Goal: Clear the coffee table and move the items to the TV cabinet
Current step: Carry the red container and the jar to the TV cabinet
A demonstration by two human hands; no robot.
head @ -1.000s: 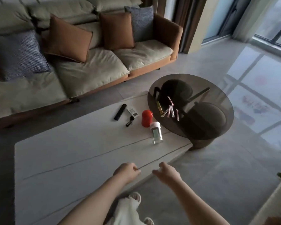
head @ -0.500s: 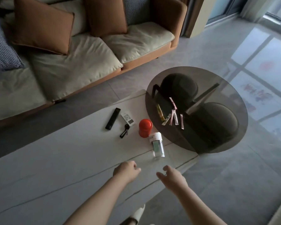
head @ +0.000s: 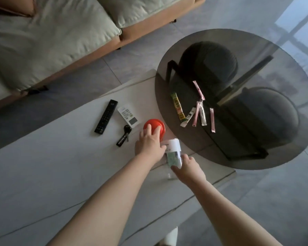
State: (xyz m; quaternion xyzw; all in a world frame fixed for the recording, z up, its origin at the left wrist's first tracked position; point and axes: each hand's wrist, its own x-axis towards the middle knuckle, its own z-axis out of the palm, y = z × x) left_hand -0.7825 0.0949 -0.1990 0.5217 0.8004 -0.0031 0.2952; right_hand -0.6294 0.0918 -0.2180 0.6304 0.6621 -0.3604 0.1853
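Observation:
On the white coffee table (head: 43, 174) a red jar (head: 157, 125) stands beside a clear bottle with a white cap (head: 174, 146). My left hand (head: 148, 143) lies over the red jar, fingers curled on its top and near side. My right hand (head: 187, 168) is wrapped around the lower body of the clear bottle, hiding its base. To the left lie a black remote (head: 106, 116), a white remote (head: 128, 115) and a key with a black fob (head: 124, 135). Several slim sachets (head: 194, 110) are scattered on the round smoked-glass table (head: 256, 153).
The round glass table overlaps the right end of the coffee table, close behind the bottle. A sofa (head: 52, 41) with pale cushions runs along the far side, with a strip of grey floor (head: 78, 86) between it and the coffee table.
Both hands have reached forward from the near part of the table to the jar and the bottle. The left landed on the red jar, the right closed around the bottle. The view moved closer.

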